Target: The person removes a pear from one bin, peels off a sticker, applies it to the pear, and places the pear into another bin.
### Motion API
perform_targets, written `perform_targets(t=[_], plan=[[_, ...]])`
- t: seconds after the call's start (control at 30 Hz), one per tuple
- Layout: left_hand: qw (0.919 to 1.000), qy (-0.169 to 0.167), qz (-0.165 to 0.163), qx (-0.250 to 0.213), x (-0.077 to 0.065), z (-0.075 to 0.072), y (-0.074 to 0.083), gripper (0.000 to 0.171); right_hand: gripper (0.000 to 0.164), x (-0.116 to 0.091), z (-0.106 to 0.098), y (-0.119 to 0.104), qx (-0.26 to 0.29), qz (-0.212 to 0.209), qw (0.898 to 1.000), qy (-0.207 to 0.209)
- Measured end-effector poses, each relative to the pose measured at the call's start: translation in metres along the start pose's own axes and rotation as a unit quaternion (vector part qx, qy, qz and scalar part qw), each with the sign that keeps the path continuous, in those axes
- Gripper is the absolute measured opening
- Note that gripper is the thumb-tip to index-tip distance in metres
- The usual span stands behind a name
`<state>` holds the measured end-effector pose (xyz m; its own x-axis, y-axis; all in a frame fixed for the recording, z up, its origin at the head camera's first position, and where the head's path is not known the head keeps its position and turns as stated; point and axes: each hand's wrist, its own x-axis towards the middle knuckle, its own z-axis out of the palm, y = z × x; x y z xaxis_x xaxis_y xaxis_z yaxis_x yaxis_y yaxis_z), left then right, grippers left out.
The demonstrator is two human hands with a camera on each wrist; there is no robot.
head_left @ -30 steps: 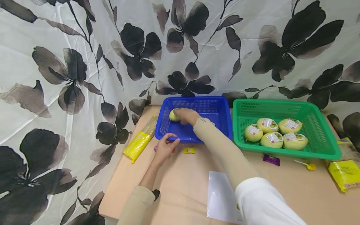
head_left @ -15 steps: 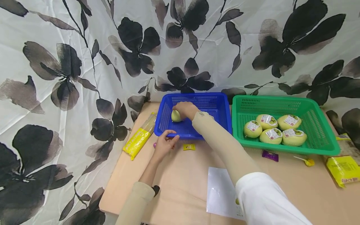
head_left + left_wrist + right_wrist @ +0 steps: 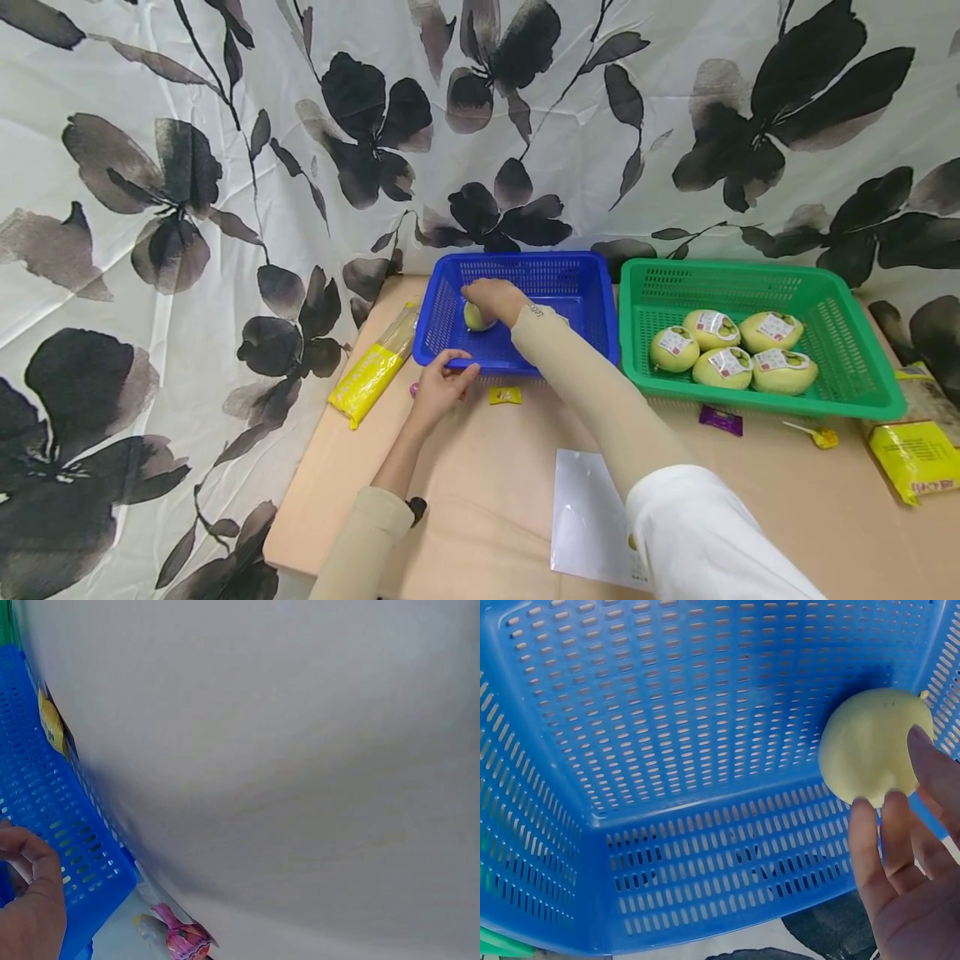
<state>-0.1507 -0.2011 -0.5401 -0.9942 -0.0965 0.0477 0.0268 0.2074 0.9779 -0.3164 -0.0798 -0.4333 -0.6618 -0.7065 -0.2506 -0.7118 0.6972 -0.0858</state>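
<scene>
A pale yellow-green melon [image 3: 476, 318] sits in the left part of the blue basket [image 3: 577, 325]. My right hand [image 3: 497, 298] holds it from above. In the right wrist view, the thumb of the right hand [image 3: 915, 870] lies on one side of the melon [image 3: 870, 746] and several fingertips touch another side. My left hand [image 3: 441, 385] grips the basket's front rim near its left corner. Curled fingers of the left hand [image 3: 34, 892] show over the blue basket's edge in the left wrist view, where the fingertips are partly hidden.
A green basket [image 3: 847, 400] with several labelled melons stands to the right. A yellow packet [image 3: 367, 379] lies left of the blue basket. A yellow candy [image 3: 505, 395], purple candy [image 3: 721, 419], lollipop [image 3: 823, 437], white sheet [image 3: 588, 517] and yellow bag [image 3: 915, 458] lie on the table.
The melon has shifted slightly right and nearer inside the blue basket, along with my right hand's fingers. My left hand has stayed on the rim.
</scene>
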Motion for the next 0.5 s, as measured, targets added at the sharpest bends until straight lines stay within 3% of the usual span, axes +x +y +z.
perform_targets(t=[0.27, 0.5], plan=[[1.0, -0.003, 0.006, -0.007, 0.0, 0.001, -0.004, 0.029, 0.05, 0.008, 0.01, 0.002, -0.026, 0.025, 0.999, 0.001], [1.0, -0.004, 0.006, -0.004, 0.001, 0.001, -0.002, 0.028, 0.069, 0.004, 0.013, 0.004, -0.002, 0.04, 0.999, -0.027]])
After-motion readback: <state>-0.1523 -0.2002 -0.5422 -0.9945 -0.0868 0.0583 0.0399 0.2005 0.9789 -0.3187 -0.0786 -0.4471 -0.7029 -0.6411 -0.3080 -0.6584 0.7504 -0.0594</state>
